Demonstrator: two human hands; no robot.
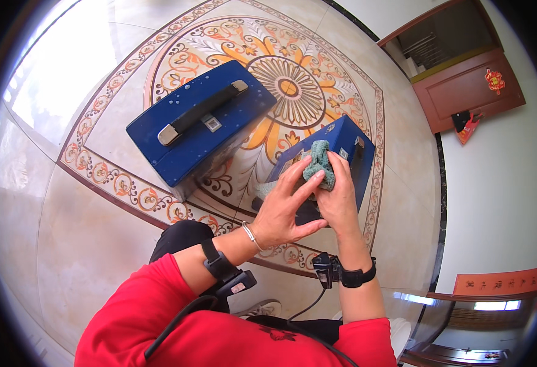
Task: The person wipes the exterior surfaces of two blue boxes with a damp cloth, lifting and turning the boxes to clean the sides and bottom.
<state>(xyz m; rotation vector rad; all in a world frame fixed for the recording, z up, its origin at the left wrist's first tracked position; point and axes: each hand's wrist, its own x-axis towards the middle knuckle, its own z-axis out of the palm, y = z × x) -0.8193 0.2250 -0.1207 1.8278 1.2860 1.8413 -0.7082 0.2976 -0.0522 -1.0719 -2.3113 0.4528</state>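
Note:
A bunched grey-green cloth [319,166] is in my right hand [339,202], held above a blue box [364,165]. My left hand [280,213] has its fingers spread, with fingertips touching the cloth and the thumb apart from it. Part of that box is hidden behind my hands. A pale textured piece of fabric [264,189] shows beside my left hand; I cannot tell whether it joins the cloth. To the left stands a larger blue box [190,114] with water drops on its top, a black handle [208,104] with metal ends, and a printed label.
Both boxes stand on a glossy tiled floor [89,220] with a floral medallion [289,87]. My knee [183,234] is close to the larger box. A cable [312,300] hangs from my right wrist device [341,270]. A brown door [470,87] stands by the white wall.

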